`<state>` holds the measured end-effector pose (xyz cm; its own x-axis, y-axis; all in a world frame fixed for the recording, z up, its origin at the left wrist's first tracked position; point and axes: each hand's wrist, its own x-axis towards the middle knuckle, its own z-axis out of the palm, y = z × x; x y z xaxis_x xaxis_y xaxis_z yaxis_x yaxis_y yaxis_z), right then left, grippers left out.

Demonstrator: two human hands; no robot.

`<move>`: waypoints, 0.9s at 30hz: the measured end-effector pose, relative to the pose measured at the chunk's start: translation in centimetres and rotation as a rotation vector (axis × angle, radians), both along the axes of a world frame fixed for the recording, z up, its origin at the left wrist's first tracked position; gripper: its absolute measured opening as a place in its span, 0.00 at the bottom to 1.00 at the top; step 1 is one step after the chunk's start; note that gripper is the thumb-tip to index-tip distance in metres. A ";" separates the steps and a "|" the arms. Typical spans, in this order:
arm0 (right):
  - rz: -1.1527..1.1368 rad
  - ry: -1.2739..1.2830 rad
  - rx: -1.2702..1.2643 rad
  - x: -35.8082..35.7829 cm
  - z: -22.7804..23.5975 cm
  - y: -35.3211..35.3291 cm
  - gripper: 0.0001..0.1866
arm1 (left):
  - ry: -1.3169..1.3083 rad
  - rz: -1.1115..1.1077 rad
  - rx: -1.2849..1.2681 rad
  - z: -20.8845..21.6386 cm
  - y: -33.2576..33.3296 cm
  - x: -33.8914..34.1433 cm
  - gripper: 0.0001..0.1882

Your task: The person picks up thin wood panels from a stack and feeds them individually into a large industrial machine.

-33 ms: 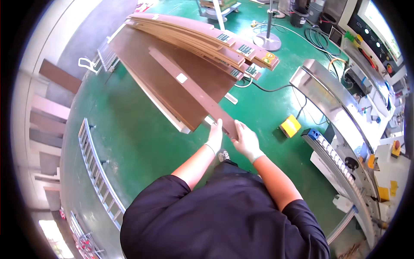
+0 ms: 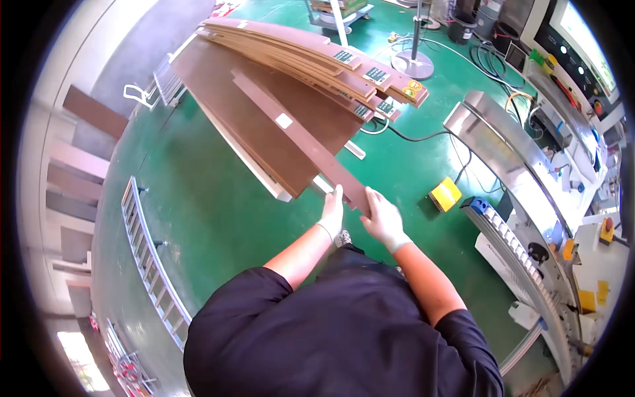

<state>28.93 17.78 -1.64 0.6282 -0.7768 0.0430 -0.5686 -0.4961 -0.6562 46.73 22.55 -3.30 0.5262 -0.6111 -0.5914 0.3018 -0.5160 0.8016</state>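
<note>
Basically, lots of stuff around. Labelled board stack [image 2: 284, 56] sits on R side of the wide brown panel [image 2: 228, 129], ends poking out past it over green floor [image 2: 211, 225]. Beyond those ends: round-based post stand [image 2: 413, 65], dark buckets [image 2: 461, 29] further back. R side: yellow box [image 2: 445, 194] on floor w/ dark cable nearby, then shiny metal machine [image 2: 493, 142]. L side: ladder-like frame [image 2: 149, 258], well apart from hands. Closest obstruction = the stack, w/ strip of panel showing betw. it & the long narrow board [image 2: 307, 149].

That board lies diag. over the panel, near end jutting past its edge twd the person. Reddish-brown, flat, one white sq. label approx. a third along from far end. L hand [image 2: 332, 215], white-gloved, has fingers closed on L edge nr the end; R hand [image 2: 384, 220], same glove, fingers grip R edge. Can't tell how far they wrap underneath.
</note>
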 end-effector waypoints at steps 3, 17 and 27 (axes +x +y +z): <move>0.057 0.017 0.012 -8.9 2.2 3.8 0.44 | 0.053 0.173 0.108 -6.3 5.6 -4.9 0.45; -0.624 0.488 0.089 -53.0 6.1 25.4 0.45 | 0.897 0.328 -0.264 1.5 -2.4 -19.0 0.29; -0.845 0.285 0.894 -52.5 5.2 32.4 0.37 | 0.619 -0.420 -0.281 4.6 -11.8 -38.5 0.19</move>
